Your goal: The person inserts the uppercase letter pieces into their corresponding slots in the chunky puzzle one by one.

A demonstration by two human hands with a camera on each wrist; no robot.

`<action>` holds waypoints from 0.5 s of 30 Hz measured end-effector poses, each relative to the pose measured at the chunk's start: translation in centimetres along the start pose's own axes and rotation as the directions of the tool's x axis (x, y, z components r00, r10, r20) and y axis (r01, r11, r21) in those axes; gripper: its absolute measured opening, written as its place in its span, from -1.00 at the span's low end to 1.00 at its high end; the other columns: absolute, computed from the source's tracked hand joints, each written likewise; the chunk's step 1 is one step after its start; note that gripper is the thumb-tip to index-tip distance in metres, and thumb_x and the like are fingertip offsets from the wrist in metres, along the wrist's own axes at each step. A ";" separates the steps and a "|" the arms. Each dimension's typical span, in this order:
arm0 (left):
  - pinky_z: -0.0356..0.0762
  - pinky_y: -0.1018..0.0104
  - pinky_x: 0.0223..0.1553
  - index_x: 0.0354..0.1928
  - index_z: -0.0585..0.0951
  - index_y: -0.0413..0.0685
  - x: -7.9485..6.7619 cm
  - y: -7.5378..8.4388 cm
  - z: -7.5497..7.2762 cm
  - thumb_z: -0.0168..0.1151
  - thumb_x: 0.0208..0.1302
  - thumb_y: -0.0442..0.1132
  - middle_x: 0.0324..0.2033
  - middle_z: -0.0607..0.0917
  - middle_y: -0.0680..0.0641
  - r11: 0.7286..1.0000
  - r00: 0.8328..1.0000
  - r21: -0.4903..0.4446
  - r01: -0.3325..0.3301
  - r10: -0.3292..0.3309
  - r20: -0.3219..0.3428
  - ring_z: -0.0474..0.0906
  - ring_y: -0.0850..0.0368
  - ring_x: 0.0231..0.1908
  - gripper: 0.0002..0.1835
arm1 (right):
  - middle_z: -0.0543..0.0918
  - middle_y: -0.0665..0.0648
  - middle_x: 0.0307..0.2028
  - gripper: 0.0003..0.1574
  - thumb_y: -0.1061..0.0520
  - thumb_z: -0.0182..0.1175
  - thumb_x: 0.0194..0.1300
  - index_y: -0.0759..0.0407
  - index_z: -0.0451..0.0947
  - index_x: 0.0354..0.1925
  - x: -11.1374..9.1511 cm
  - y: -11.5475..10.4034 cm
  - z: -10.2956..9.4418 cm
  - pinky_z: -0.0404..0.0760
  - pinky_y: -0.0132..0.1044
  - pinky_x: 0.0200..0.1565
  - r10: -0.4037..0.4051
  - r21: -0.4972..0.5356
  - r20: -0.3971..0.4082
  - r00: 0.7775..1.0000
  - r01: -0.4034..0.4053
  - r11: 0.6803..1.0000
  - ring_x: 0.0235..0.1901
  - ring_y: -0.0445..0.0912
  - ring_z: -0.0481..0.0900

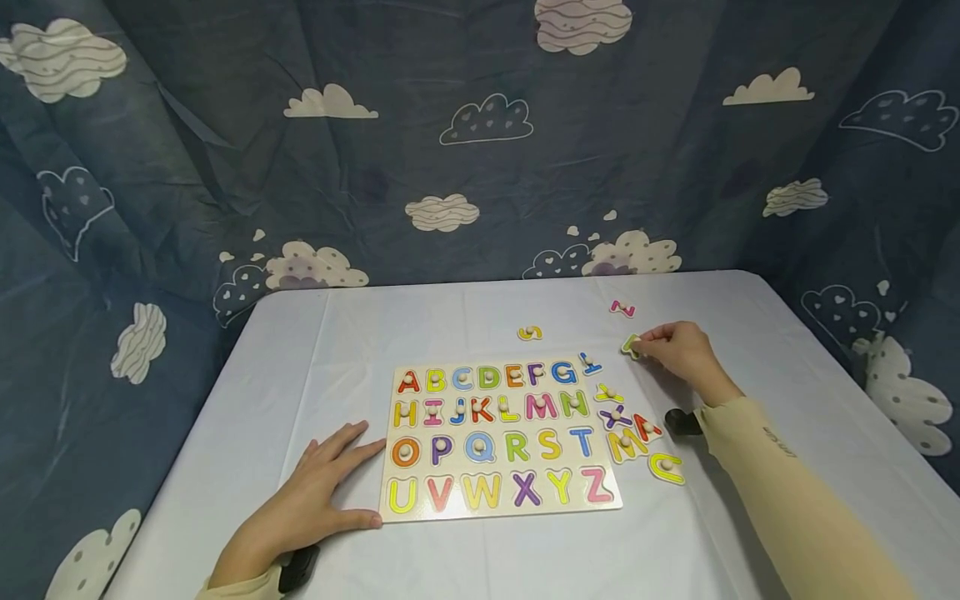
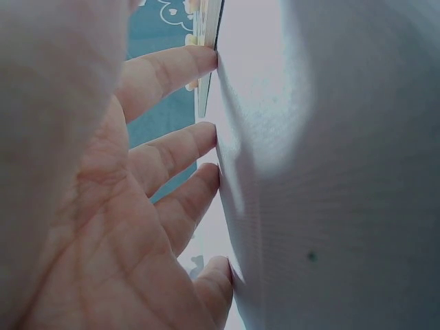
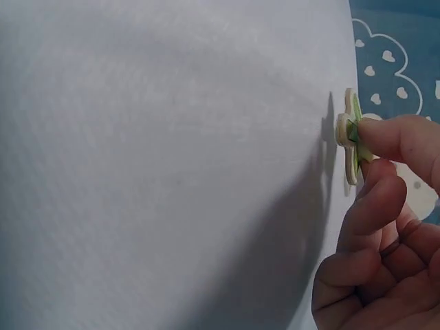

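Observation:
My right hand [image 1: 684, 354] pinches a green letter puzzle piece [image 1: 629, 347] between thumb and fingers, beyond the board's far right corner. In the right wrist view the piece [image 3: 352, 137] stands on edge, just off the white cloth. My left hand [image 1: 315, 492] rests with spread fingers on the cloth, thumb and index fingertip at the left edge of the wooden alphabet board [image 1: 502, 524]. The left wrist view shows those straight fingers [image 2: 168, 75] beside the board's edge. Knobbed letters fill the board from A through Q; the R recess [image 1: 517, 447] and those after it hold none.
Loose pieces lie around the board: a yellow S [image 1: 529, 333], a pink Z [image 1: 622, 309], a blue T [image 1: 590, 364], a yellow Y [image 1: 609, 392], a purple X [image 1: 615, 417], a red V [image 1: 647, 428], a yellow W [image 1: 627, 446] and a yellow U [image 1: 666, 468].

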State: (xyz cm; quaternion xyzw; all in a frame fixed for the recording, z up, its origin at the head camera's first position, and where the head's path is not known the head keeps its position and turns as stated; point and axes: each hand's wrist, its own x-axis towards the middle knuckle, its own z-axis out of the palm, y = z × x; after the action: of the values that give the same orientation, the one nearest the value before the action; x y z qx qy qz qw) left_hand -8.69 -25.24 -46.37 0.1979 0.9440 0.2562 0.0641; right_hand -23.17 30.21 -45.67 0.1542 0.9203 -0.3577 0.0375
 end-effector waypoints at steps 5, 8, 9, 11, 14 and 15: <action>-0.05 -0.59 0.56 0.51 0.54 0.20 0.0 0.0 0.0 0.67 -0.10 0.34 0.62 0.35 -0.19 1.000 1.000 -0.009 0.003 -0.003 0.004 0.18 -0.35 0.63 0.07 | 0.63 0.12 -0.35 -0.57 -0.04 0.38 0.42 0.32 0.66 -0.05 -0.2 -0.4 -0.2 0.50 -0.30 -0.36 -0.072 -0.016 0.005 0.997 0.072 0.997 -0.33 -0.03 0.51; -0.06 -0.59 0.57 0.52 0.54 0.20 0.0 -0.1 0.1 0.67 -0.10 0.35 0.62 0.35 -0.18 1.000 1.000 -0.015 0.010 -0.010 0.012 0.17 -0.36 0.64 0.07 | 0.63 0.11 -0.37 -0.58 -0.04 0.38 0.42 0.32 0.66 -0.07 -0.4 -0.5 0.0 0.49 -0.30 -0.36 -0.091 -0.032 0.009 0.996 0.092 0.995 -0.34 -0.04 0.50; -0.07 -0.59 0.57 0.52 0.54 0.20 0.0 -0.1 0.1 0.66 -0.10 0.35 0.62 0.35 -0.18 1.000 1.000 -0.017 0.011 -0.011 0.013 0.17 -0.36 0.64 0.07 | 0.63 0.11 -0.37 -0.57 -0.05 0.38 0.42 0.32 0.66 -0.07 -0.5 -0.5 0.1 0.48 -0.30 -0.36 -0.092 -0.035 0.007 0.996 0.092 0.995 -0.34 -0.04 0.50; -0.06 -0.59 0.57 0.52 0.54 0.20 -0.1 0.0 0.1 0.66 -0.10 0.35 0.62 0.35 -0.19 1.000 1.000 -0.016 0.012 -0.012 0.012 0.17 -0.36 0.64 0.07 | 0.62 0.12 -0.36 -0.56 -0.06 0.38 0.42 0.32 0.66 -0.07 -0.8 -0.7 0.2 0.48 -0.30 -0.35 -0.085 -0.035 0.006 0.996 0.085 0.996 -0.32 -0.03 0.50; -0.05 -0.59 0.57 0.52 0.54 0.20 -0.1 0.0 0.0 0.66 -0.10 0.36 0.62 0.35 -0.18 1.000 1.000 -0.007 0.004 -0.004 0.004 0.18 -0.36 0.63 0.07 | 0.60 0.13 -0.34 -0.55 -0.06 0.39 0.42 0.32 0.65 -0.05 -1.3 -1.4 0.4 0.47 -0.29 -0.34 -0.083 -0.024 0.016 0.996 0.084 0.996 -0.30 -0.02 0.50; -0.05 -0.59 0.56 0.51 0.54 0.20 -0.1 0.0 0.0 0.66 -0.10 0.36 0.62 0.35 -0.18 1.000 1.000 -0.005 0.003 -0.003 0.004 0.18 -0.36 0.63 0.07 | 0.59 0.13 -0.34 -0.55 -0.06 0.39 0.42 0.32 0.65 -0.05 -1.5 -1.6 0.5 0.46 -0.29 -0.35 -0.091 -0.020 0.027 0.995 0.092 0.996 -0.30 -0.02 0.49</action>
State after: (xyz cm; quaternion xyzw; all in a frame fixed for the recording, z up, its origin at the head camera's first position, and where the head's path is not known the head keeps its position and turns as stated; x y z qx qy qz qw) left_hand -8.58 -25.28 -46.36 0.1969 0.9434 0.2582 0.0666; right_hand -22.26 28.39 -44.75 0.1069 0.9296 -0.3511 0.0345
